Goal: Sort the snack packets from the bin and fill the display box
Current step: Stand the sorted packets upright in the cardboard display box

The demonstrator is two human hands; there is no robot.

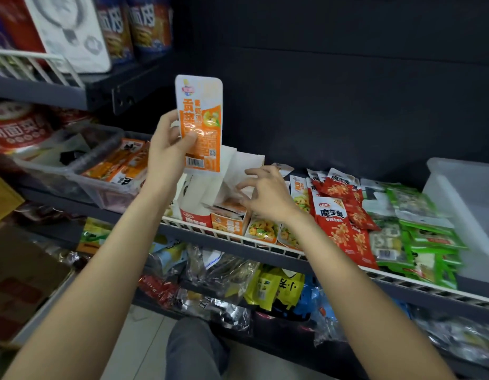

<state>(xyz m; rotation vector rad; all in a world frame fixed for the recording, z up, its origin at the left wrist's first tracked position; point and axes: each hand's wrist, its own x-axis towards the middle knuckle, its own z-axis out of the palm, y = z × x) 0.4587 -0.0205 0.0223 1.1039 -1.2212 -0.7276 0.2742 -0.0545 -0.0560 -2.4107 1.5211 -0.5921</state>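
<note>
My left hand (169,149) holds an orange and white snack packet (201,116) upright above the shelf, thumb across its front. Below it stands an orange display box (228,222) with its white flaps raised and a few packets inside. My right hand (265,193) hovers over that box with fingers spread and nothing in them. A clear plastic bin (81,171) at the left holds more orange packets (122,165).
Red packets (339,215) and green packets (419,237) lie heaped to the right of the box. A white bin (463,204) stands at the far right. A red display box (195,219) sits left of the orange one. Lower shelves hold mixed bags.
</note>
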